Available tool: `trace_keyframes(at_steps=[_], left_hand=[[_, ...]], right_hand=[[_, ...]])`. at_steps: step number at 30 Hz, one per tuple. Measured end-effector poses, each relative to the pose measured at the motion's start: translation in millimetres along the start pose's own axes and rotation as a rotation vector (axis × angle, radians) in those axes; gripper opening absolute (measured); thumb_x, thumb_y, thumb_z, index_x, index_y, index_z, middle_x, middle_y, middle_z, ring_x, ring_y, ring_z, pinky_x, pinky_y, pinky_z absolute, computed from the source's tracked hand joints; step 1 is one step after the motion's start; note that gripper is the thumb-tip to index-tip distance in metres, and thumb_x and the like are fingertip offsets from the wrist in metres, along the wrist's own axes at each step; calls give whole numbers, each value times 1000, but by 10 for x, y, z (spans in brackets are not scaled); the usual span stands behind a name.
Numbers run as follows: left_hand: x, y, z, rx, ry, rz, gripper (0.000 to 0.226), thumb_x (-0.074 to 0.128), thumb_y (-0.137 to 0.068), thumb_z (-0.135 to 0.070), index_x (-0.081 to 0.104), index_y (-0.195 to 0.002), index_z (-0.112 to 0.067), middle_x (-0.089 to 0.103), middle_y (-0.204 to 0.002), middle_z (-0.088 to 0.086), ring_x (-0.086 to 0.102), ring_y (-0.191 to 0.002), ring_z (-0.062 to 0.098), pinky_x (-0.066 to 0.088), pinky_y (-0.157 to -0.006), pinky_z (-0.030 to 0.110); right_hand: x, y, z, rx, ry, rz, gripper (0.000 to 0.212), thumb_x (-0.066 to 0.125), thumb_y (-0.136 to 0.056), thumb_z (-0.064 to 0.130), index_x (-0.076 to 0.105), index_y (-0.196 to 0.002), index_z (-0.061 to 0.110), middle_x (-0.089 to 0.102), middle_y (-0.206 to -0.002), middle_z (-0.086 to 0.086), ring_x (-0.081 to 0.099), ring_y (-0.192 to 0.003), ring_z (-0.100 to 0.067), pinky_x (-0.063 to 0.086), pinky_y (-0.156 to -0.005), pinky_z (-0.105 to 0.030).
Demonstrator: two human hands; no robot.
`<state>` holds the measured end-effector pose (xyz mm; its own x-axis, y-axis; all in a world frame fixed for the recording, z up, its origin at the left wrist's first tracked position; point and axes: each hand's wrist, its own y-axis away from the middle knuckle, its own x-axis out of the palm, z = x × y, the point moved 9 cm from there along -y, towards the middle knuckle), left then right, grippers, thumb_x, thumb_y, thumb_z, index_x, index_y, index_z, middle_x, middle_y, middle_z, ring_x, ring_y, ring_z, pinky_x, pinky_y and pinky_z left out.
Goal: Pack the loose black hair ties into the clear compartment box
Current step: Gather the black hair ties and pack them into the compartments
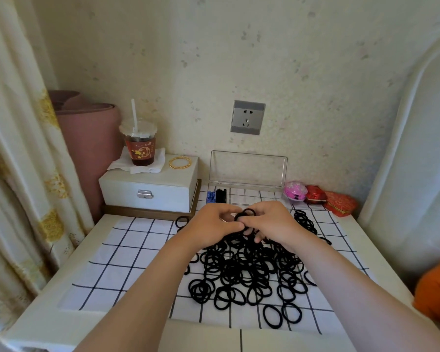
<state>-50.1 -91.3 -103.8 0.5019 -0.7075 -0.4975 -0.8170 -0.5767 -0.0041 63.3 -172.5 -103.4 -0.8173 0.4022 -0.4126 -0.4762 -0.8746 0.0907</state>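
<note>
Grip: your left hand [212,224] and right hand [273,226] both pinch a hair-tie bundle [248,214]. Forearms converge above the loose pile [247,273].

Hair ties [248,214] in the grip: black, same as pile [247,270] just nearer than it. Cloth [127,252] under both: white w/ thin black grid. Behind grip: clear box [248,171], blue bit [210,196] + black ties [221,195] in left cells. Left of grip: white case [148,189], gold bangle [180,163], cup [140,151] w/ dark brown drink, red label, gold motif. Right of grip: pink shell [295,191], red boxes [315,194]. Far left: curtain [23,174] cream w/ gold blotches.
</note>
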Motion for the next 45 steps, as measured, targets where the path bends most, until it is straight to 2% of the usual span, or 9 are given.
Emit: trace_keyframes(at_steps=[5, 10, 16, 22, 25, 29, 34, 38, 45], left_hand=[[-123, -82, 53, -29, 44, -125, 19, 65, -91, -27, 75, -107, -30, 69, -71, -16, 60, -64, -2, 46, -70, 19], [-57, -175, 202, -118, -55, -88, 10, 64, -90, -26, 72, -90, -32, 67, -77, -12, 63, -77, 7, 55, -82, 31], [-35, -249, 267, -119, -137, -55, 14, 60, -90, -20, 66, -87, -32, 68, -87, -4, 64, -79, 13, 54, -79, 29], [289, -194, 185, -32, -371, 234, 21, 65, -91, -25, 75, -106, -36, 64, -67, -25, 57, -63, -9, 46, -70, 11], [366, -226, 199, -9, -559, 212, 34, 62, -93, -26, 66, -124, -39, 71, -94, -15, 62, -87, 3, 51, -90, 26], [407, -253, 188, 26, -766, 159, 39, 58, -92, -25, 63, -124, -46, 69, -100, -9, 62, -92, 13, 51, -77, 28], [354, -281, 201, 26, -848, 96, 28, 61, -89, -24, 70, -113, -34, 55, -115, -3, 59, -102, 19, 51, -80, 31], [225, -298, 237, -27, -683, 66, 16, 61, -89, -27, 69, -103, -29, 63, -106, -5, 60, -96, 14, 54, -82, 33], [-82, -279, 254, -94, -254, -66, 11, 64, -90, -25, 66, -101, -30, 65, -93, -10, 61, -88, 6, 48, -72, 19]], right_hand=[[84, -82, -142, 78, -228, 81, 15, 71, -91, 13, 75, -104, 6, 77, -97, -15, 76, -87, -23, 60, -63, -29], [-7, -195, -264, 97, -31, 83, 15, 68, -93, 18, 77, -102, 11, 75, -98, -19, 68, -77, -21, 55, -62, -26], [-154, -137, -218, 27, 322, 150, 17, 60, -97, 16, 74, -106, 20, 65, -51, 12, 52, -39, -1, 44, -47, -18], [-65, -15, -263, 11, 602, 358, 27, 53, -101, 25, 71, -122, 29, 68, -70, 15, 58, -56, -5, 54, -75, -27], [5, -14, -250, -25, 716, 350, 34, 48, -103, 23, 63, -131, 35, 68, -104, 13, 68, -84, -4, 51, -81, -22], [63, -94, -307, -71, 919, 317, 38, 52, -99, 24, 60, -131, 43, 62, -133, 9, 60, -114, -14, 47, -101, -35], [113, -130, -310, -96, 1057, 301, 40, 63, -89, 27, 64, -126, 43, 64, -125, 10, 57, -117, -17, 47, -89, -31], [162, -165, -236, -176, 1040, 233, 23, 65, -86, 23, 75, -103, 34, 57, -92, 14, 61, -93, -15, 44, -72, -27], [-77, -208, -199, -138, 746, 123, 14, 67, -86, 22, 73, -95, 31, 61, -88, 19, 59, -81, -1, 49, -77, -24]])
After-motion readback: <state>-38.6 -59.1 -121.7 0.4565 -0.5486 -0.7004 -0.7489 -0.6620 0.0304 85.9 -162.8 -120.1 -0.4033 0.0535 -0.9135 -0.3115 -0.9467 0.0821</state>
